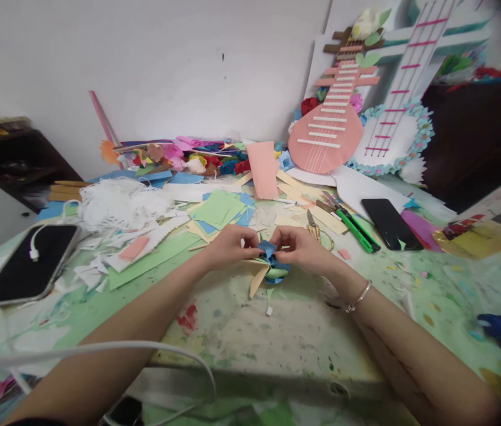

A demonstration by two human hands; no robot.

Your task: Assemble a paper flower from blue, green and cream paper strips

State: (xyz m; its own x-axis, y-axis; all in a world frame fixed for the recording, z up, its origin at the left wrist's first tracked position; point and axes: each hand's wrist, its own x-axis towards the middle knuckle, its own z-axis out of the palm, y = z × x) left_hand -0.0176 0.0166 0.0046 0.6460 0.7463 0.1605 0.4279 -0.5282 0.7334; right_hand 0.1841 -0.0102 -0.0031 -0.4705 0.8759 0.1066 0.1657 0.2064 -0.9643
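both hands (227, 245) (302, 248) pinch a blue-and-green paper piece (276, 273) at the table (304, 331).

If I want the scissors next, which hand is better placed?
Right, probably. The right hand is nearer the gold-handled scissors; the left hand is across the blue paper. Both hold that paper.

The left forearm (153, 302) and the right forearm (404, 322) reach forward, slanting inward from the lower corners. The left hand (229, 244) and the right hand (302, 249) are near each other, both curled and making a pinch.
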